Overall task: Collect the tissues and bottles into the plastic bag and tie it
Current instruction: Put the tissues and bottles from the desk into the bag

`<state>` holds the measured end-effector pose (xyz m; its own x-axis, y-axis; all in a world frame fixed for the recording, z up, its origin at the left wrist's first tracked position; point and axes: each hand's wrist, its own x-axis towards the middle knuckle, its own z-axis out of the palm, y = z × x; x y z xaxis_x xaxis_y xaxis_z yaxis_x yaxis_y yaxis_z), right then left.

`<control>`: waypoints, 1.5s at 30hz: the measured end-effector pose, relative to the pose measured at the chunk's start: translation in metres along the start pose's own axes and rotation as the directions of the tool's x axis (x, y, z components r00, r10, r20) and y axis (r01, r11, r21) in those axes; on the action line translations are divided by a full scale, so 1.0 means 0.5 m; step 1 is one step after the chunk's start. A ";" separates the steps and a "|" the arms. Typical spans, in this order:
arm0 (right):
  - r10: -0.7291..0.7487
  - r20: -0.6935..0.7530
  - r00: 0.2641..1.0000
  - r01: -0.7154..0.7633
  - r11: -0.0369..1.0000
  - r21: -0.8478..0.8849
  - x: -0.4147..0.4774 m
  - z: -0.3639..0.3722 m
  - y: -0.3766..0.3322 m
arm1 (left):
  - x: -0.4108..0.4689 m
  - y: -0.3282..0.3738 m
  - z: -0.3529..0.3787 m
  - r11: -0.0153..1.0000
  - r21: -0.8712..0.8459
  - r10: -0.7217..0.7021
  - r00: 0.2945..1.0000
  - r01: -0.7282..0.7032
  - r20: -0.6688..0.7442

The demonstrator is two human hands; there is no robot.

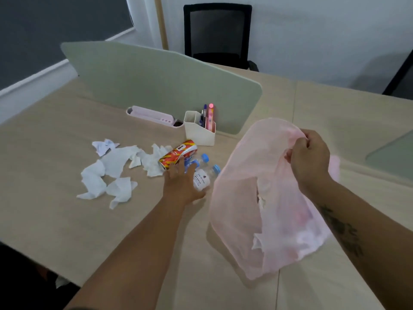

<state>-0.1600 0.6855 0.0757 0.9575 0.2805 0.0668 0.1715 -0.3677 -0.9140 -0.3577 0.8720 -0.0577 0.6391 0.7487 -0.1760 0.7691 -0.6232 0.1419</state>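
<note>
Our right hand (309,158) pinches the rim of the pink plastic bag (263,198), lifted above the worktop (67,220) near its right edge. Our left hand (182,182), fingers spread, reaches onto the clear bottles (201,173) beside a red can (178,153) mid-worktop. White tissues (111,171) lie scattered toward the left edge.

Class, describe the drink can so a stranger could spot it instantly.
Start at the green desk divider, then drop to the cream pen holder. Just in front lies the can, on its side: the only red-and-yellow item among white tissues and clear blue-capped bottles.
</note>
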 end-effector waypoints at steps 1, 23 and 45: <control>0.012 -0.010 1.000 -0.012 1.000 -0.010 0.005 -0.002 0.006 | 0.014 -0.004 -0.002 1.000 0.015 0.010 0.999 -0.011 0.035; -0.046 0.229 0.972 0.058 0.997 -0.047 -0.039 -0.126 0.012 | -0.275 -0.034 -0.095 0.778 -0.527 -0.271 0.940 0.341 0.208; 0.041 0.326 0.944 -0.041 0.999 -0.005 -0.096 -0.290 0.050 | -0.245 0.333 -0.040 0.965 -0.234 0.180 0.946 -0.118 0.268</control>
<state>-0.1681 0.5343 0.1075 0.8356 0.5393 -0.1045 0.1331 -0.3835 -0.9139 -0.3080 0.6811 0.0071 0.7426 0.5357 -0.4020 0.6679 -0.6365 0.3858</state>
